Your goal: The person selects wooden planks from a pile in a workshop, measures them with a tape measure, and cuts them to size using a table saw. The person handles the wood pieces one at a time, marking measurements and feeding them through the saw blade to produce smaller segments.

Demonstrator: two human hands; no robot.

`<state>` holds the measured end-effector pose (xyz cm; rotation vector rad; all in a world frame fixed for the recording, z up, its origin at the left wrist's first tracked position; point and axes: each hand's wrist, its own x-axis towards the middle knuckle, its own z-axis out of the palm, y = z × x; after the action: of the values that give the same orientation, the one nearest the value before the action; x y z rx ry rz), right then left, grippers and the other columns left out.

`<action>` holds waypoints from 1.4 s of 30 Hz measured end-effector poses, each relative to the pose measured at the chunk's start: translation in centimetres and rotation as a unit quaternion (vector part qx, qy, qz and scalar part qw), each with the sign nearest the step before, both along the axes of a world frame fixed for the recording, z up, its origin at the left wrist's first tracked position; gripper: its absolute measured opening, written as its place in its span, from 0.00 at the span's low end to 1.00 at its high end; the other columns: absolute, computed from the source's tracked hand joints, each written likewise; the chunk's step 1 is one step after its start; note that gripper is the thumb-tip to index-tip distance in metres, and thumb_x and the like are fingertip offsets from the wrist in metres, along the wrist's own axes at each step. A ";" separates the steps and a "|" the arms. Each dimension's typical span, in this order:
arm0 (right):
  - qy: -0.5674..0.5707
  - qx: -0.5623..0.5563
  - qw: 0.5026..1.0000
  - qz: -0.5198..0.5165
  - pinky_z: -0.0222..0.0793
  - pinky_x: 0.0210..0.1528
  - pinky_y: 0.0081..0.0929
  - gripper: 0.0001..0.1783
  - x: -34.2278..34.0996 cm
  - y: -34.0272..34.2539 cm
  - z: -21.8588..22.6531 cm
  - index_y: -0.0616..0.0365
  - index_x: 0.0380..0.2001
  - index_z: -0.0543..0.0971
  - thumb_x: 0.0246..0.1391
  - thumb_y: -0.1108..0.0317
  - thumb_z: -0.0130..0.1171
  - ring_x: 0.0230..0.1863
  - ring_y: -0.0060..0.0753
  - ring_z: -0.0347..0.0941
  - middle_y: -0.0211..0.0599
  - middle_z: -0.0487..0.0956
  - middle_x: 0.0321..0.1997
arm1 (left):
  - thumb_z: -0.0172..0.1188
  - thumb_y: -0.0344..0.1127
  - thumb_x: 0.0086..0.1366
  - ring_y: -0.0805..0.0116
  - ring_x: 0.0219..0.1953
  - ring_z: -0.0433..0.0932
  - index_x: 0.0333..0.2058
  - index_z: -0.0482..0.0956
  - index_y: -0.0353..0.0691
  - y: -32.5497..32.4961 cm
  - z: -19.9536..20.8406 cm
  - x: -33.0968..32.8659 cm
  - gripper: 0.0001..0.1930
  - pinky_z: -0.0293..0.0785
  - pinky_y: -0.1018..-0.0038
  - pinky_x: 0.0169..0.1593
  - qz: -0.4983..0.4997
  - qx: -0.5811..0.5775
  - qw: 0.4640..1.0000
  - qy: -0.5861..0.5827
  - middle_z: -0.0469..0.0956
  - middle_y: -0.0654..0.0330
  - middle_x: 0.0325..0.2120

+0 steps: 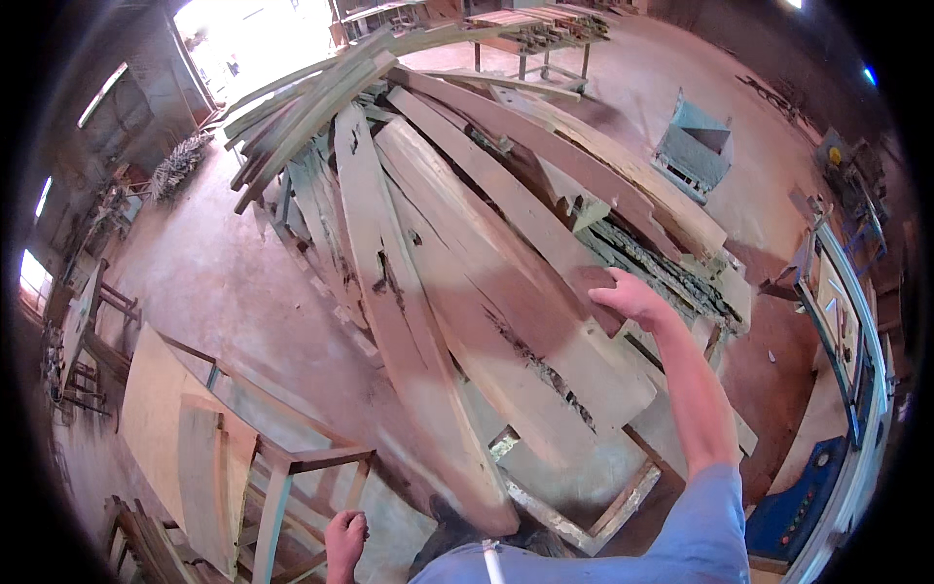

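A stack of rough wooden planks fans out in front of me. My right hand (630,296) reaches far forward and is closed at the near end of a long narrow plank (506,200); the thumb side shows, and some fingers are hidden. Left of that lies a wide slab (486,292) with dark cracks and a knotted split. Another long plank (389,282), with holes in it, runs toward my body. My left hand (347,540) hangs low with its fingers curled into a fist, nothing visible in it, apart from the stack and near a wooden frame (277,501).
Pale panels (185,438) lean on the frame at lower left. Bark-edged pieces (662,268) jut out right of the stack. A grey-green metal bin (693,146) stands on the floor beyond. A machine with a blue control panel (798,496) lines my right side. A rack of wood (535,29) stands at the back.
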<state>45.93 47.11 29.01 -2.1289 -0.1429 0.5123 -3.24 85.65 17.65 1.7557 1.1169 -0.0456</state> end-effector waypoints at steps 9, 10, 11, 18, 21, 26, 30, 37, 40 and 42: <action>-0.206 -0.243 0.937 0.143 0.72 0.53 0.45 0.34 -1.5 4.4 7.1 0.70 0.47 0.74 0.52 0.46 0.58 0.51 0.63 0.76 0.65 0.78 0.49 | 0.59 0.33 0.66 0.74 0.24 0.78 0.38 0.82 0.29 1.1 -1.6 -1.6 0.11 0.77 0.75 0.30 0.020 -0.007 0.999 -0.032 0.80 0.60 0.23; -0.165 -0.228 0.956 0.085 0.71 0.53 0.46 0.34 -2.6 5.0 7.0 0.70 0.48 0.74 0.52 0.46 0.58 0.51 0.64 0.75 0.65 0.78 0.49 | 0.59 0.33 0.66 0.74 0.24 0.78 0.37 0.82 0.29 1.1 -2.0 -2.1 0.11 0.77 0.75 0.30 0.026 -0.009 0.999 -0.037 0.80 0.60 0.23; -0.164 -0.219 0.958 0.087 0.71 0.56 0.46 0.38 -3.1 5.1 5.0 0.70 0.54 0.71 0.52 0.46 0.58 0.54 0.64 0.74 0.66 0.78 0.51 | 0.59 0.33 0.66 0.74 0.24 0.78 0.37 0.82 0.29 1.1 -2.3 -2.5 0.11 0.77 0.75 0.30 0.033 -0.011 0.999 -0.042 0.80 0.60 0.23; -0.112 -0.144 0.983 0.021 0.69 0.61 0.40 0.46 -4.2 3.7 -1.6 0.71 0.63 0.65 0.50 0.47 0.63 0.59 0.59 0.73 0.65 0.75 0.58 | 0.58 0.33 0.66 0.73 0.24 0.78 0.37 0.81 0.29 2.5 -2.9 -3.5 0.11 0.76 0.74 0.30 0.027 -0.005 1.000 0.004 0.79 0.60 0.23; -0.100 -0.127 0.987 0.027 0.69 0.60 0.38 0.44 -3.8 3.5 -1.5 0.70 0.63 0.66 0.50 0.49 0.65 0.58 0.53 0.75 0.60 0.76 0.58 | 0.59 0.34 0.65 0.73 0.23 0.79 0.37 0.82 0.29 3.1 -3.0 -2.5 0.11 0.77 0.74 0.30 0.020 0.010 1.000 0.001 0.80 0.59 0.22; 0.035 0.092 0.995 0.024 0.71 0.53 0.27 0.32 -1.9 1.6 -2.2 0.65 0.60 0.72 0.55 0.60 0.65 0.49 0.27 0.75 0.37 0.80 0.51 | 0.60 0.35 0.65 0.73 0.25 0.80 0.39 0.82 0.30 4.1 -1.7 0.7 0.12 0.77 0.74 0.33 -0.049 0.051 0.996 -0.047 0.81 0.59 0.24; 0.076 0.081 0.994 0.019 0.71 0.49 0.25 0.25 -2.9 2.3 2.0 0.63 0.55 0.76 0.58 0.62 0.63 0.46 0.23 0.74 0.32 0.80 0.48 | 0.59 0.33 0.66 0.73 0.27 0.80 0.40 0.82 0.30 3.4 0.6 2.6 0.11 0.78 0.74 0.35 -0.069 0.016 0.994 -0.077 0.82 0.59 0.27; 0.023 -0.067 0.994 0.089 0.69 0.43 0.28 0.24 -15.3 0.0 11.9 0.63 0.52 0.77 0.55 0.61 0.60 0.39 0.23 0.73 0.36 0.81 0.41 | 0.58 0.35 0.65 0.71 0.28 0.82 0.40 0.82 0.31 3.6 -2.7 -2.4 0.13 0.78 0.72 0.35 -0.070 0.019 0.997 0.000 0.83 0.56 0.25; -0.016 -0.169 0.985 0.028 0.72 0.56 0.36 0.39 -25.4 -2.2 9.0 0.65 0.61 0.70 0.50 0.55 0.66 0.53 0.45 0.77 0.53 0.79 0.54 | 0.57 0.37 0.65 0.70 0.28 0.82 0.41 0.82 0.31 2.6 -2.8 -1.7 0.14 0.78 0.70 0.36 -0.105 0.022 0.994 0.027 0.83 0.55 0.24; -0.008 -0.294 0.955 -0.034 0.71 0.58 0.41 0.48 -31.5 -3.9 5.2 0.67 0.65 0.64 0.47 0.50 0.68 0.56 0.58 0.75 0.60 0.77 0.56 | 0.57 0.38 0.65 0.66 0.30 0.83 0.41 0.83 0.32 1.8 -3.3 0.1 0.15 0.79 0.68 0.38 -0.164 0.010 0.986 0.043 0.83 0.53 0.27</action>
<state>14.41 43.18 34.16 -2.7067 0.0874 0.5428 -3.18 87.47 14.32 1.9553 0.8807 -0.3144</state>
